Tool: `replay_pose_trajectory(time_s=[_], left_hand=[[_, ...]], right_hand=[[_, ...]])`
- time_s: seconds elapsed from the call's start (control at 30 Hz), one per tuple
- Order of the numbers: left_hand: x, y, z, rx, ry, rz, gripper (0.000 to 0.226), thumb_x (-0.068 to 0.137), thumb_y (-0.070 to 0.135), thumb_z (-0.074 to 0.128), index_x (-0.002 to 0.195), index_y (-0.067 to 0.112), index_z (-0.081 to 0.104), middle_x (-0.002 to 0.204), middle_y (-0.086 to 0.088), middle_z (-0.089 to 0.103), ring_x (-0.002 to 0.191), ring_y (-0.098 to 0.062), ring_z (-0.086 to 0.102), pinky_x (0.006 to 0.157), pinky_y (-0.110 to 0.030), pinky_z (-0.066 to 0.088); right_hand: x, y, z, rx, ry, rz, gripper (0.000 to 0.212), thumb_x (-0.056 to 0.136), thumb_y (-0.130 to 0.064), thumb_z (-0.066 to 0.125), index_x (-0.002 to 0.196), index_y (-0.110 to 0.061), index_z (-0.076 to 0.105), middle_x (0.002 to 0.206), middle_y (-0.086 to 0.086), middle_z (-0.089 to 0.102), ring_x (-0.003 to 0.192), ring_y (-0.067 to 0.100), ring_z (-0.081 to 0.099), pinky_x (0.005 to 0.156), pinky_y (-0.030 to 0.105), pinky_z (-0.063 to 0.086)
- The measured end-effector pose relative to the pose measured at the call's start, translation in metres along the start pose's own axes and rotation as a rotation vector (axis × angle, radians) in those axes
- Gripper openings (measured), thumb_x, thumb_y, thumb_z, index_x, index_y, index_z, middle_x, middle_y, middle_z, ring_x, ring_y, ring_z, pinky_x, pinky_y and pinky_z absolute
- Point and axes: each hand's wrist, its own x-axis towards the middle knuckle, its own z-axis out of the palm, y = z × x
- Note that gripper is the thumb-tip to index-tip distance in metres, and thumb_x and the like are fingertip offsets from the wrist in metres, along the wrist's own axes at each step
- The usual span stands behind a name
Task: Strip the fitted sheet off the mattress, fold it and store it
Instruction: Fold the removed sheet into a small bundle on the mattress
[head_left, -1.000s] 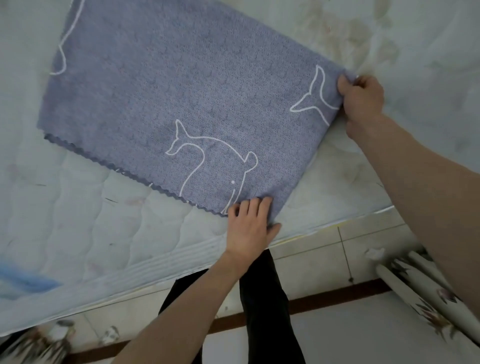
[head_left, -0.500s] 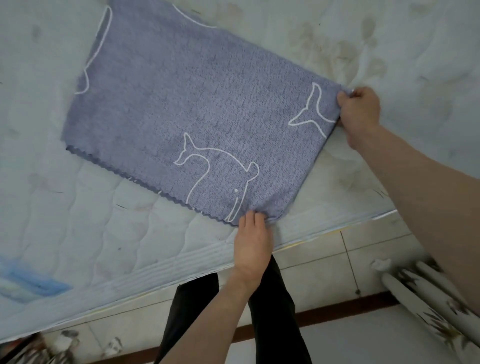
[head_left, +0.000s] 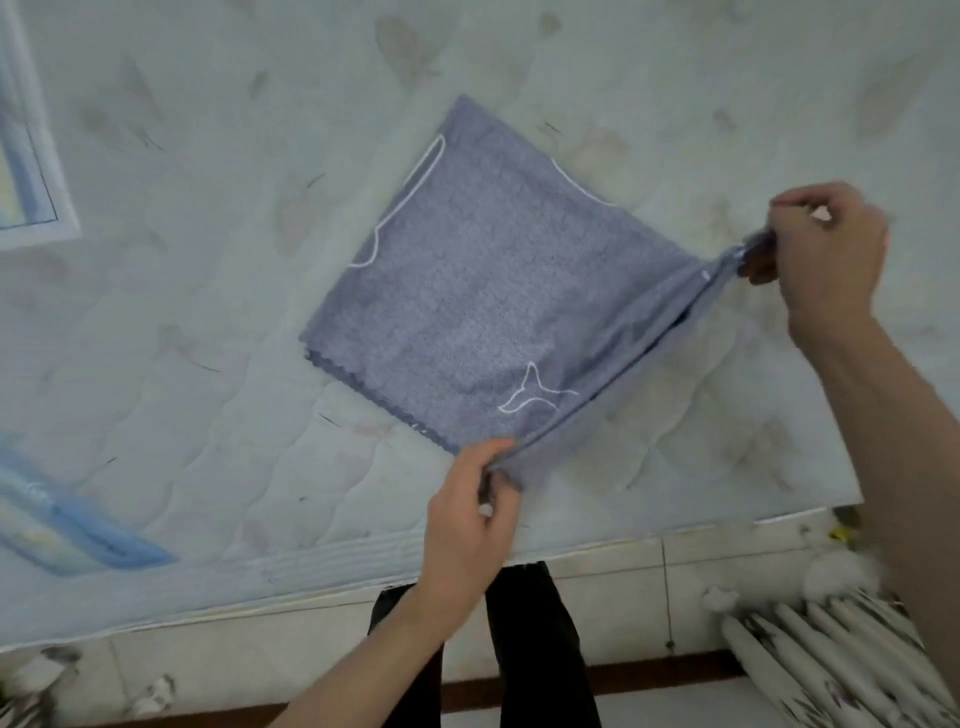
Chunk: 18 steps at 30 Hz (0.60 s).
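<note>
Head view looked down on a folded sheet (head_left: 488, 312) that lay flat on a bare mattress (head_left: 208, 322). The picture was a bit blurry, so small marks were hard to read. The top and left of the mattress ran out of the picture. So did both arms near the bottom and right edges.

The sheet was soft, bumpy, gray-blue cloth with thin white line drawings. One drawing, near its bottom corner, looked like a tail. Its lower left edge was wavy like tiny teeth. Most of it made a neat square, turned like a diamond. Its right side was lifted off the mattress and pulled into a tight ridge between the two hands.

The left hand (head_left: 467, 519) pinched the sheet's bottom corner with thumb and curled fingers. The right hand (head_left: 826, 249) gripped the sheet's right corner, and the cloth bunched up there, so its fingertips were partly hidden.

The mattress was white, puffy and quilted with curvy stitches, and it had faint brown spots. A light blue shape (head_left: 78, 525) lay at the mattress's lower left, too blurry to tell what it was. Below the mattress edge were pale floor tiles (head_left: 613, 577), dark trouser legs (head_left: 535, 644) and white ribbed bars (head_left: 831, 654), cut off at the corner.
</note>
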Motion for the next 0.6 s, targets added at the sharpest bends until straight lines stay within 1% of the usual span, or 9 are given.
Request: replay_pose_trajectory(time_s=[0.07,0.13,0.2,0.23,0.3,0.4,0.43,0.5,0.6], left_hand=[[0.027,-0.012,-0.030,-0.010,0.067,-0.033,0.032,0.092,0.024,0.050,0.112,0.048,0.059,0.104,0.021,0.063,0.087,-0.004,0.063,0.066,-0.018,0.053],[0.053,-0.026,-0.057,0.024,0.116,0.003,0.029,0.093,0.018,0.048,0.104,0.041,0.063,0.102,0.017,0.061,0.086,-0.005,0.061,0.061,-0.020,0.049],[0.074,-0.041,-0.077,0.087,0.163,0.036,0.028,0.092,0.014,0.047,0.099,0.030,0.069,0.104,0.014,0.060,0.087,-0.005,0.060,0.061,-0.021,0.047],[0.082,-0.048,-0.085,0.100,0.194,0.033,0.029,0.092,0.013,0.047,0.098,0.026,0.072,0.104,0.011,0.060,0.088,-0.004,0.060,0.061,-0.020,0.045],[0.096,-0.063,-0.098,0.100,0.263,0.028,0.028,0.091,0.013,0.049,0.098,0.024,0.074,0.104,0.010,0.061,0.084,-0.004,0.060,0.060,-0.015,0.042],[0.118,-0.084,-0.111,0.060,0.311,0.022,0.012,0.092,0.021,0.064,0.099,0.023,0.073,0.100,0.010,0.062,0.084,-0.007,0.061,0.063,-0.012,0.041],[0.127,-0.091,-0.114,0.070,0.304,-0.003,0.007,0.091,0.024,0.070,0.097,0.023,0.071,0.099,0.011,0.062,0.088,-0.005,0.062,0.066,-0.012,0.042],[0.143,-0.108,-0.116,0.062,0.287,-0.137,0.011,0.087,0.026,0.077,0.092,0.027,0.068,0.094,0.017,0.063,0.091,0.004,0.060,0.073,-0.013,0.045],[0.159,-0.129,-0.118,-0.010,0.292,-0.292,0.019,0.087,0.026,0.076,0.090,0.037,0.061,0.094,0.025,0.064,0.088,0.010,0.058,0.075,-0.014,0.046]], right_hand=[[0.003,-0.040,0.037,-0.117,-0.145,-0.032,0.012,0.073,-0.025,0.055,0.082,-0.026,0.063,0.074,0.007,0.072,0.060,0.023,0.072,0.053,0.038,0.061],[0.007,-0.077,0.077,-0.244,-0.319,-0.072,0.017,0.073,-0.027,0.054,0.088,-0.024,0.061,0.082,0.006,0.075,0.068,0.013,0.074,0.063,0.034,0.062],[0.013,-0.110,0.116,-0.429,-0.469,-0.130,0.026,0.070,-0.025,0.062,0.096,-0.024,0.062,0.092,0.003,0.076,0.087,0.017,0.073,0.078,0.038,0.060],[0.015,-0.125,0.133,-0.539,-0.509,-0.176,0.032,0.069,-0.024,0.069,0.100,-0.025,0.063,0.099,0.003,0.075,0.095,0.020,0.070,0.081,0.039,0.057],[0.019,-0.148,0.166,-0.701,-0.527,-0.277,0.037,0.070,-0.020,0.074,0.105,-0.024,0.064,0.106,0.002,0.072,0.097,0.022,0.064,0.075,0.033,0.049],[0.021,-0.162,0.215,-0.777,-0.547,-0.396,0.029,0.078,-0.018,0.064,0.107,-0.020,0.062,0.105,0.004,0.068,0.089,0.021,0.055,0.070,0.029,0.038],[0.021,-0.163,0.230,-0.803,-0.560,-0.411,0.027,0.080,-0.017,0.062,0.107,-0.019,0.062,0.106,0.005,0.068,0.090,0.023,0.056,0.070,0.030,0.039],[0.018,-0.158,0.257,-0.852,-0.591,-0.425,0.027,0.084,-0.012,0.057,0.111,-0.016,0.061,0.110,0.009,0.068,0.097,0.028,0.061,0.074,0.034,0.046],[0.014,-0.148,0.288,-0.875,-0.588,-0.515,0.029,0.090,-0.011,0.045,0.116,-0.012,0.057,0.109,0.018,0.069,0.103,0.036,0.062,0.085,0.043,0.052]])
